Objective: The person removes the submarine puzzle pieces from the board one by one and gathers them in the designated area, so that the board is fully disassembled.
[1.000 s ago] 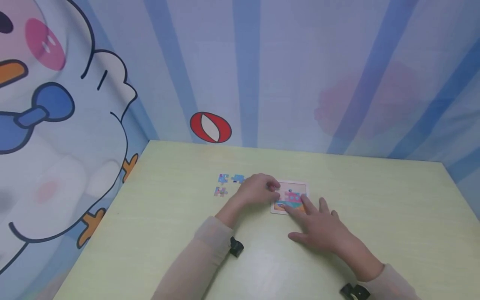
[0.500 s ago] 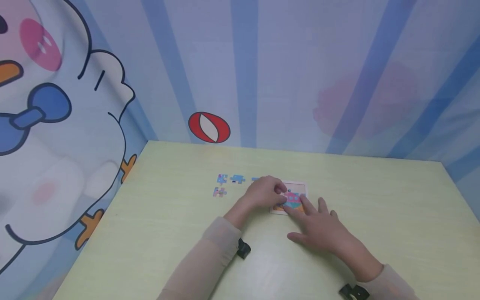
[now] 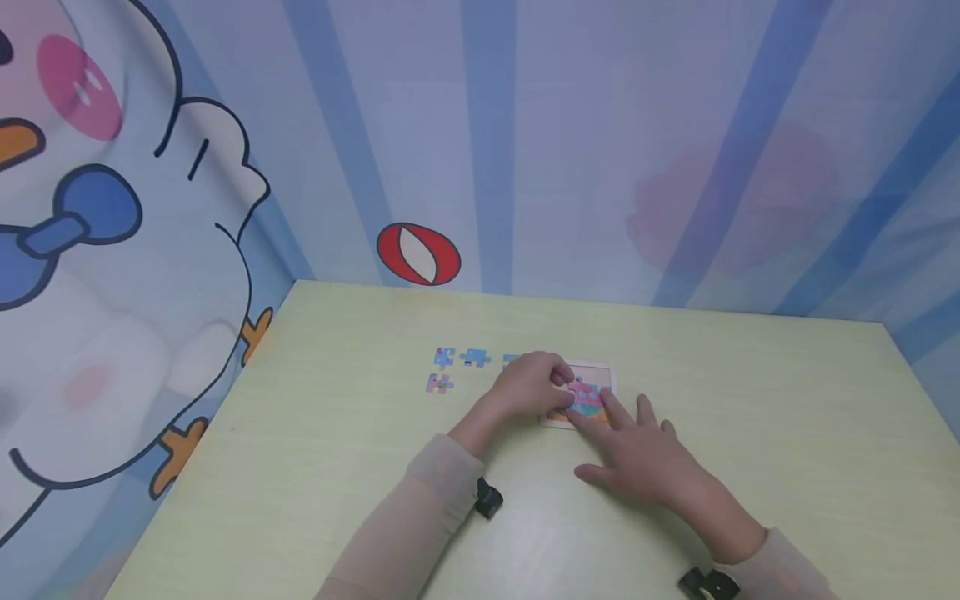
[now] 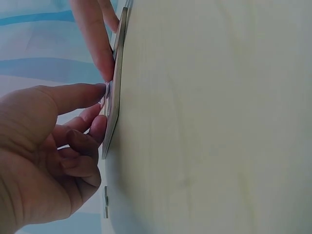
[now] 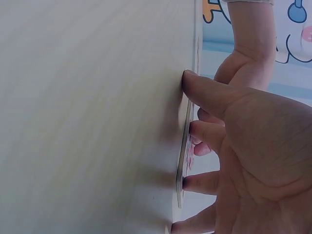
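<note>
A small square puzzle tray [image 3: 592, 367] with a pale rim lies on the table, with pink, teal and orange pieces [image 3: 588, 398] in its lower part. Over the tray's left side, my left hand [image 3: 528, 385] pinches a puzzle piece [image 4: 108, 89] between thumb and fingers, low against the tray. The fingers hide most of that piece. My right hand [image 3: 645, 454] is spread from the right, two fingertips resting on the tray near the fitted pieces. Its thumb [image 5: 195, 80] touches the tabletop beside the tray.
Loose puzzle pieces lie left of the tray: one blue and pink [image 3: 444, 357], one blue [image 3: 476, 357], and a pinkish one [image 3: 439, 383] nearer me. Another blue piece [image 3: 511, 358] shows partly behind my left hand. A cartoon-printed curtain [image 3: 585, 167] stands behind the table.
My left hand has moved right, further over the tray, uncovering a blue loose piece behind it. Over the last half second it stays almost still. The right hand keeps its place.
</note>
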Available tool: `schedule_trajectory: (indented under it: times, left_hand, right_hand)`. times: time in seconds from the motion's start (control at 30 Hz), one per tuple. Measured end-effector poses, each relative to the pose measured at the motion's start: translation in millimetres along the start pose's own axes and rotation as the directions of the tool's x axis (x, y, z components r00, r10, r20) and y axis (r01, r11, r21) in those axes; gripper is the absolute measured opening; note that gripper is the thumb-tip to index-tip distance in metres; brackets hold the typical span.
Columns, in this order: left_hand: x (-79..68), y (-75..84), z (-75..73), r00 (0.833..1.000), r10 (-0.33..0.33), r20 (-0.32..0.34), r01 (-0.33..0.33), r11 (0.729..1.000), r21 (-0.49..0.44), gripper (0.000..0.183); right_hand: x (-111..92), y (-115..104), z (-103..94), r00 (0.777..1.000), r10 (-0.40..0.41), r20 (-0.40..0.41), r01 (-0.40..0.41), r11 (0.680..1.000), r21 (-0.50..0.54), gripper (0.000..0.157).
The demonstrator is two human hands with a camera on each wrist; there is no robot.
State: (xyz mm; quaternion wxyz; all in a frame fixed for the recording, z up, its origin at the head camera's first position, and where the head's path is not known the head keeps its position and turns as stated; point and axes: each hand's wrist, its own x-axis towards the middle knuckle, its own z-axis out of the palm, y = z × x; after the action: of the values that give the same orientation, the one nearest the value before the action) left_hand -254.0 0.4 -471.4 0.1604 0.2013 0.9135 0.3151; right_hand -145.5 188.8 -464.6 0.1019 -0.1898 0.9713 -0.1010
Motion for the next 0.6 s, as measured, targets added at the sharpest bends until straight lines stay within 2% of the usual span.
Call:
schedule_trajectory:
  times: [0.27, 0.6]
  left_hand:
    - [1.4, -0.7, 0.8, 1.0, 0.009, -0.025, -0.01, 0.999, -0.044, 0.015]
    - [3.6, -1.0, 3.1, 0.998, 0.017, -0.056, -0.018, 0.999, -0.031, 0.01]
  right_hand:
    - [-0.3, -1.0, -1.4, 1.0, 0.0, 0.001, 0.0, 1.0, 0.006, 0.073]
    - [-0.3, -1.1, -0.8, 1.0, 0.005, 0.009, -0.005, 1.0, 0.011, 0.073]
